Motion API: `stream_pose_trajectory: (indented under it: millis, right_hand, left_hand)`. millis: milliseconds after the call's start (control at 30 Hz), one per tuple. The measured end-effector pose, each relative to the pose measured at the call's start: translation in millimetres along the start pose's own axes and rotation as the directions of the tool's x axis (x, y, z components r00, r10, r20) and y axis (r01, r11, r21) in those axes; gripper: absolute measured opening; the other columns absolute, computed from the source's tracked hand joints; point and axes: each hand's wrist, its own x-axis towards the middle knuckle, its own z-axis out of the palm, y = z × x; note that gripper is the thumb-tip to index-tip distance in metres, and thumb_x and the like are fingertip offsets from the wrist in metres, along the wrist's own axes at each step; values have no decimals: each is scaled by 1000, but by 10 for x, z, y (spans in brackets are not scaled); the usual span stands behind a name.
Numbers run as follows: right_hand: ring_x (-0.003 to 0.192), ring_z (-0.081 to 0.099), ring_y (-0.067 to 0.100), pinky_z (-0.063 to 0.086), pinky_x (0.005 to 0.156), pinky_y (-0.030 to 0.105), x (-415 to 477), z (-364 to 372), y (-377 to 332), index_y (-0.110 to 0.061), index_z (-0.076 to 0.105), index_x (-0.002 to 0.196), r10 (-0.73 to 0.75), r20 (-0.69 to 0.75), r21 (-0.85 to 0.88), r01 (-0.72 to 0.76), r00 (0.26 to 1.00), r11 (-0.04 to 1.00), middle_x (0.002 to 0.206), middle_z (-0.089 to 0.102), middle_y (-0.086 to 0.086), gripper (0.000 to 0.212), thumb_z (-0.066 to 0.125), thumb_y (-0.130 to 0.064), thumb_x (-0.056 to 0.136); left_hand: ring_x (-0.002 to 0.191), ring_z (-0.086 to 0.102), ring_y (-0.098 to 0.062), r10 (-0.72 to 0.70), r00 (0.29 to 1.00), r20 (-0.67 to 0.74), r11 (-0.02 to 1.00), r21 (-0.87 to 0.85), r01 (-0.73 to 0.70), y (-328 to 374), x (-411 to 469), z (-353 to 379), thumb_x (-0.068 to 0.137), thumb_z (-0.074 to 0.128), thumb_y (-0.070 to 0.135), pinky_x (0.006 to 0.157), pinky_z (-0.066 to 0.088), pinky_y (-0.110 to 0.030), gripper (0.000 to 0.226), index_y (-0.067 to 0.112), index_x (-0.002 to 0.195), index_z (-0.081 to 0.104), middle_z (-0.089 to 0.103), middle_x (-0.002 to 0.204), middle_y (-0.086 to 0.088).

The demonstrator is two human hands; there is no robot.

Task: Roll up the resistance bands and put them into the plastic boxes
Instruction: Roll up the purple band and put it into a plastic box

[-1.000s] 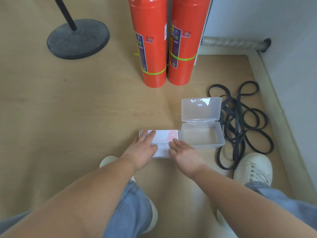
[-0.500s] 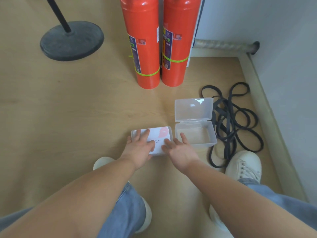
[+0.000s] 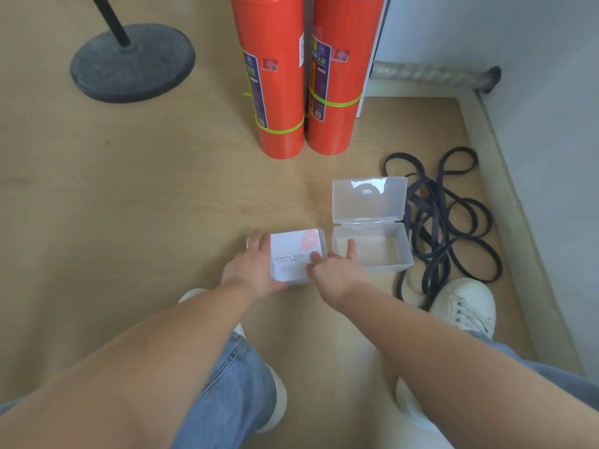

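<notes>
I see two clear plastic boxes side by side on the floor (image 3: 155, 205). The labelled box (image 3: 293, 254) is closed, and its white card hides whatever is inside. My view has the left hand (image 3: 254, 265) gripping its left end, fingers curled over the far edge. The right hand (image 3: 337, 272) holds the right end, thumb down on the label and fingers reaching beside the neighbouring box. The open box (image 3: 385, 270) has its lid tipped back, and its bare bottom shows. The resistance bands (image 3: 453, 222) lie unrolled in a loose black tangle just right of it, touching its side. A white shoe (image 3: 463, 306) stands on their near loops. Two red fire extinguishers (image 3: 275, 76) stand behind. A round stand base (image 3: 133, 63) sits far left. A grey wall (image 3: 534, 92) closes the right side.
</notes>
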Motion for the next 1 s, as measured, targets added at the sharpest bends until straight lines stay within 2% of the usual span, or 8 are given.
stream_pose_trajectory:
  millis: [100, 167, 333, 567, 667, 733, 833, 1000]
  right_hand:
    - [117, 59, 30, -1, 111, 82, 6, -149, 17, -18, 49, 142, -6, 114, 59, -1, 993, 998, 153, 34, 2, 59, 44, 3, 87]
    - [126, 55, 29, 2, 111, 81, -31, -157, 37, -24, 46, 146, -31, 130, 201, 4, 991, 980, 160, 23, 1, 60, 44, -1, 92]
    - [148, 37, 24, 12, 119, 68, -29, -93, 91, -32, 45, 151, 41, 59, 547, -67, 997, 834, 169, 17, -9, 62, 43, -6, 95]
    - [150, 33, 27, -2, 122, 67, 137, -251, 72, -29, 42, 154, 27, 32, 611, -41, 999, 791, 171, 12, -7, 64, 41, -2, 96]
    - [148, 36, 27, 2, 123, 64, 185, -262, 64, -26, 44, 152, 39, 27, 593, -47, 999, 804, 168, 22, -5, 62, 41, -1, 95]
    - [140, 44, 29, 21, 123, 52, 158, -206, 129, -22, 53, 145, 115, -42, 610, -65, 993, 789, 155, 46, 1, 54, 45, -4, 95]
    - [128, 50, 31, 45, 104, 40, 19, -101, 354, -18, 60, 136, 285, -129, 564, -167, 950, 809, 130, 63, 8, 47, 49, -8, 92]
    - [125, 48, 28, 54, 95, 42, -319, 61, 753, -19, 51, 143, 396, 19, 422, -366, 918, 829, 134, 52, 6, 56, 52, -3, 89]
  left_hand:
    - [139, 37, -36, -25, 1000, 1, 999, 40, 25, 40, -48, -5, 77, 77, 56, 100, 48, -45, 110, 19, 157, 11, 0, 164, -9]
    - [142, 28, -37, -8, 1000, 6, 995, 101, 7, 57, -81, -11, 80, 75, 54, 100, 49, -45, 106, 23, 157, 9, -3, 163, -10]
    - [135, 37, -32, -3, 999, -54, 999, 47, 6, 28, -48, -81, 87, 67, 43, 96, 50, -43, 81, 24, 153, 24, 10, 161, -6]
    - [138, 38, -32, -64, 988, -141, 998, -38, 59, -73, 150, -223, 96, 58, 34, 101, 47, -44, 57, 22, 148, 38, 17, 163, -5]
    - [138, 35, -30, -76, 986, -150, 996, -54, 69, -48, 158, -215, 96, 58, 29, 100, 48, -44, 54, 22, 146, 41, 21, 161, -4]
    - [138, 33, -29, -60, 982, -178, 998, -29, 56, -9, 143, -198, 95, 57, 29, 100, 47, -43, 51, 22, 144, 44, 26, 157, -4]
    - [134, 36, -24, 99, 968, -232, 994, 61, -87, 94, 95, -156, 94, 55, 25, 102, 41, -40, 51, 23, 145, 47, 38, 145, -1]
    - [143, 26, -23, 482, 875, -39, 848, 271, -455, 325, 17, -118, 95, 50, 18, 110, 35, -39, 61, 24, 153, 34, 25, 159, 1]
